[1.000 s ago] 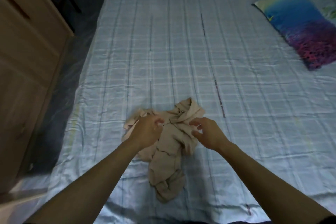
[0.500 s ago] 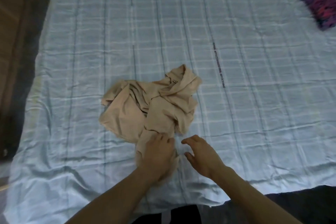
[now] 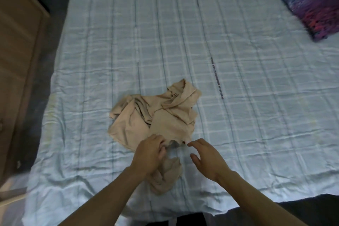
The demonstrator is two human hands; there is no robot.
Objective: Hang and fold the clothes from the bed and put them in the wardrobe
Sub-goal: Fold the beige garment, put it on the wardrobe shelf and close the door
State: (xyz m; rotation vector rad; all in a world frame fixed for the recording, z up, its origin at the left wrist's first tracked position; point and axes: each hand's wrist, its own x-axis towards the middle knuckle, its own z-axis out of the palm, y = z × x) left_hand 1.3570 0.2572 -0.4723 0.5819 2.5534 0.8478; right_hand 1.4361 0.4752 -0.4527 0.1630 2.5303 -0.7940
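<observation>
Checked bedsheet [image 3: 238, 115] bears beige garment [image 3: 152, 121], left hand [image 3: 149, 154] pinching it, right hand [image 3: 205, 158] open; pillow [image 3: 311, 2] well apart.

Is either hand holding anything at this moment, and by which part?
The left hand pinches the crumpled beige cloth garment at its near edge. The right hand hovers open beside it, holding nothing.

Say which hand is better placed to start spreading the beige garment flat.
Left, probably. The left hand already pinches the crumpled beige garment at its near edge, while the right hand hovers open beside it, gripping nothing.
</observation>
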